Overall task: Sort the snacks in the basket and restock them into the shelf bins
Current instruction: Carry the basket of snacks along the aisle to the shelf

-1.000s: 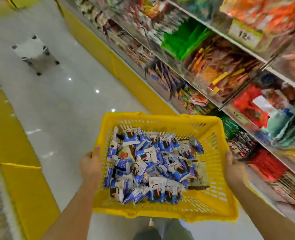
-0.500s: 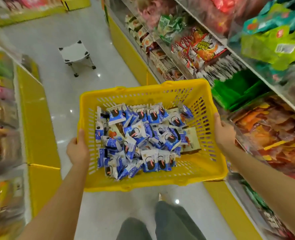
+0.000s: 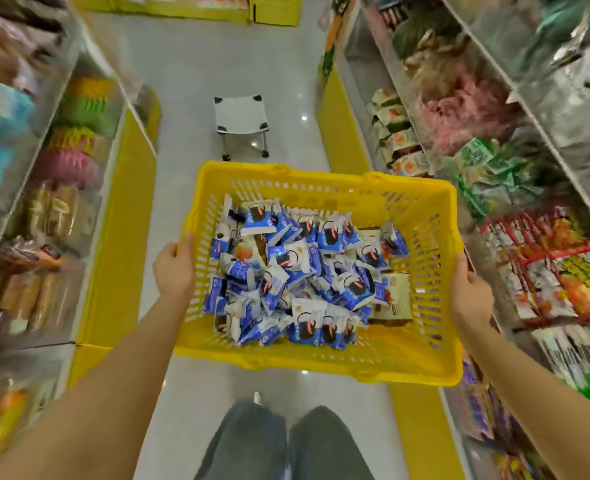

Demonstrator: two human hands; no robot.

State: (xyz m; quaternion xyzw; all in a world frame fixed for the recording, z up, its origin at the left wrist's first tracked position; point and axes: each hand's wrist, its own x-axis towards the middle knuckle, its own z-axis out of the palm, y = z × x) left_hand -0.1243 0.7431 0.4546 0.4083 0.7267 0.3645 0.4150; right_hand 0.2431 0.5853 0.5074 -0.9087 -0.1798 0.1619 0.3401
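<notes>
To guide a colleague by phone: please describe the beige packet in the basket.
Find the yellow basket in the middle of the aisle. Inside, near its right wall, lies a flat beige packet. Its neighbours are blue-and-white packets.

Left hand (image 3: 174,268): grips the left short side of the basket (image 3: 321,176), thumb laid up over the rim, fingers hidden on the outer wall.
Left forearm: bare, stretched forward from the lower left corner, wrist straight.
Right hand (image 3: 470,292): grips the right short side, thumb on the rim, fingers curled round the outside.
Right forearm: bare, stretched forward from the lower right corner, wrist slightly bent inward.
Both hands: roughly level, well apart, one at each end.
Legs (image 3: 248,441): two, in grey trousers, side by side at the bottom edge, between the arms.
</notes>
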